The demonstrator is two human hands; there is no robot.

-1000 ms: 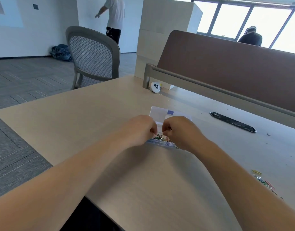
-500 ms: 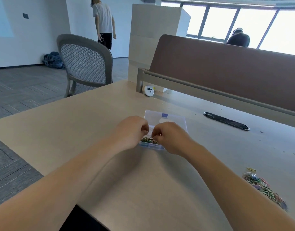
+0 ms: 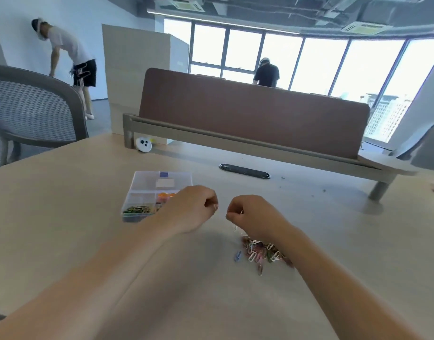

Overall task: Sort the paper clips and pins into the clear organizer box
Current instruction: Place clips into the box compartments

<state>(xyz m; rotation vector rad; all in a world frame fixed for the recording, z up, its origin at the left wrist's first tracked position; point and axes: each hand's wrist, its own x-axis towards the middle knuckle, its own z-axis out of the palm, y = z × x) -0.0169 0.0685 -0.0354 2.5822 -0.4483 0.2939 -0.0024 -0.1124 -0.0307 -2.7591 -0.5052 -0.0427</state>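
— What's nearest you now?

— The pile of paper clips (image 3: pixel 261 250), lying on the surface (image 3: pixel 63 217) just under your right wrist. Half a second ago it sat far off at your right edge; your view has swung over to it.

— And your hands?

— Both have left the box. Your right hand (image 3: pixel 250 217) hovers above the pile, its grip pinched narrow on a white clip (image 3: pixel 236 227) that dangles from the fingertips. Your left hand (image 3: pixel 189 208) is curled into a loose fist just beside it, not touching; I cannot tell whether that grip holds anything.

— Where's the box?

— The clear organizer box (image 3: pixel 159 192) now lies left of your left hand, lid open, partly hidden by the hand. Its near left compartment holds clips, and orange pieces show in the middle one.

— Beyond that?

— The brown divider (image 3: pixel 247 114), then two people standing farther back.
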